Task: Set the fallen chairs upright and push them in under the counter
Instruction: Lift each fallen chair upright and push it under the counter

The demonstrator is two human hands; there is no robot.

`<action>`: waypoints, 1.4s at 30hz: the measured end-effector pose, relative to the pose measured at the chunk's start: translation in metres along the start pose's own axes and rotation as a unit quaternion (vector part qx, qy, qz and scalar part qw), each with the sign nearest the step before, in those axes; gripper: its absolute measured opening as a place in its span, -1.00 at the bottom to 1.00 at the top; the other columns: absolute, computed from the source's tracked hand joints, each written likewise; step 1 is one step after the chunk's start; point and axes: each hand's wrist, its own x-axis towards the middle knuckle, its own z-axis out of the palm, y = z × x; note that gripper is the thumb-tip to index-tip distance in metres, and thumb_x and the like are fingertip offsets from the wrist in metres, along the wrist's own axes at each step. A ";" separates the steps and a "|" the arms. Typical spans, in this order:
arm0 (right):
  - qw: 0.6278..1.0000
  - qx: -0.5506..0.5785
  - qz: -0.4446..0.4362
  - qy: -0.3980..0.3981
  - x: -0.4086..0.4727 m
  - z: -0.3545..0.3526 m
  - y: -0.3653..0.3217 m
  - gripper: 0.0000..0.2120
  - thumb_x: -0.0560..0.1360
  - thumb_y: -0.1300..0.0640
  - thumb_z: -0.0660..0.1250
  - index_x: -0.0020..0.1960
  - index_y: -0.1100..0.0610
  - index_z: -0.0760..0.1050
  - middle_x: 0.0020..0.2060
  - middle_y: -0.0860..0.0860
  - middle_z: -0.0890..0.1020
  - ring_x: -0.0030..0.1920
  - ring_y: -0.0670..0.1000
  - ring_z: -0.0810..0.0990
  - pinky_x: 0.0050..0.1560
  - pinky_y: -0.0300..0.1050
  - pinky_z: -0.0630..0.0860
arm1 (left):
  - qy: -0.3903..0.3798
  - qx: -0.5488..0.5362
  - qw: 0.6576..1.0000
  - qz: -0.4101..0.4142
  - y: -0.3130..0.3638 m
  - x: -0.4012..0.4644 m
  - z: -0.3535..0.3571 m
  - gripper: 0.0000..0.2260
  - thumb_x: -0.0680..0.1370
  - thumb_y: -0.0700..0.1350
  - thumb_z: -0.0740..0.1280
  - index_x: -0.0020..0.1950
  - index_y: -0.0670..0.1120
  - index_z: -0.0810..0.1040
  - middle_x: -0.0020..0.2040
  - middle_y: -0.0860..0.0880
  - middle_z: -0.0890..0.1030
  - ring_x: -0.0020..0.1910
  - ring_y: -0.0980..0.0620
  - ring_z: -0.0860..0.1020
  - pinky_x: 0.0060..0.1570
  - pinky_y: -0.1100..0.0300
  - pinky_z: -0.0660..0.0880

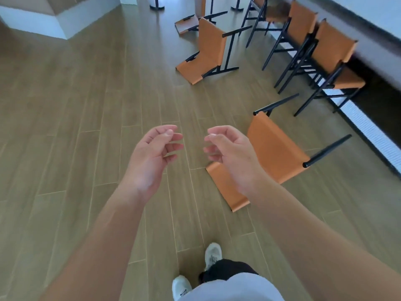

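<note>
Chairs [275, 146], orange-seated, black-legged, toppled backward.

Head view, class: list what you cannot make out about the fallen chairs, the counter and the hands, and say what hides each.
- Nearest fallen chair: the right hand and forearm cover part of it.
- Farthest fallen chair: small, blurred, partly behind the middle fallen chair.
- Counter: cut off by the top and right edges; its underside is in shadow.
- Left hand: the back of the hand faces away.
</note>
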 end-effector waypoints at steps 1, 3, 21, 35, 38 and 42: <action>1.000 0.008 0.001 0.013 0.006 -0.006 0.000 -0.92 0.54 0.17 0.32 -0.01 0.07 0.58 -0.10 0.00 0.65 -0.19 -0.08 0.62 -0.05 -0.08 0.58 | -0.009 0.006 1.000 -0.004 -0.001 0.010 0.007 -0.83 0.48 0.01 0.31 0.00 0.05 0.65 -0.02 -0.01 0.68 -0.08 0.03 0.63 -0.07 0.11 0.45; 0.999 0.021 0.006 0.040 0.019 -0.018 0.002 -0.92 0.54 0.18 0.32 -0.01 0.07 0.57 -0.12 0.00 0.64 -0.20 -0.08 0.61 -0.06 -0.09 0.58 | -0.034 0.012 0.999 -0.012 -0.005 0.031 0.022 -0.84 0.48 0.00 0.31 0.00 0.05 0.65 -0.02 -0.01 0.68 -0.09 0.04 0.63 -0.11 0.16 0.47; 0.978 0.117 -0.013 0.175 0.194 -0.150 -0.030 -0.88 0.54 0.11 0.29 0.03 0.04 0.58 -0.05 0.02 0.69 -0.16 -0.08 0.66 -0.02 -0.08 0.63 | -0.182 0.083 0.980 -0.023 0.006 0.236 0.188 -0.85 0.49 -0.02 0.33 -0.01 0.07 0.67 -0.02 -0.01 0.68 -0.08 0.03 0.63 -0.12 0.16 0.47; 0.942 0.123 0.009 0.313 0.237 -0.196 -0.014 -0.86 0.52 0.06 0.27 0.02 -0.03 0.59 -0.07 -0.04 0.69 -0.16 -0.12 0.68 -0.21 -0.28 0.56 | -0.349 0.104 0.927 -0.089 -0.021 0.321 0.268 -0.85 0.50 -0.04 0.31 -0.02 0.07 0.67 -0.01 -0.02 0.68 -0.05 0.02 0.63 -0.10 0.17 0.50; 0.928 0.130 0.007 0.349 0.254 -0.192 -0.016 -0.86 0.52 0.06 0.27 0.02 -0.03 0.59 -0.10 -0.07 0.70 -0.15 -0.11 0.68 -0.21 -0.29 0.54 | -0.389 0.108 0.908 -0.112 -0.026 0.345 0.278 -0.84 0.50 -0.05 0.30 0.00 0.03 0.66 -0.01 -0.04 0.68 -0.05 0.00 0.62 -0.09 0.15 0.50; 0.901 0.153 0.011 0.407 0.282 -0.176 -0.021 -0.87 0.56 0.10 0.26 0.02 0.00 0.58 -0.15 -0.10 0.69 -0.16 -0.10 0.66 -0.18 -0.25 0.56 | -0.449 0.124 0.874 -0.135 -0.024 0.388 0.285 -0.82 0.51 -0.04 0.29 0.04 0.01 0.63 -0.02 -0.04 0.67 -0.03 -0.02 0.61 -0.04 0.11 0.49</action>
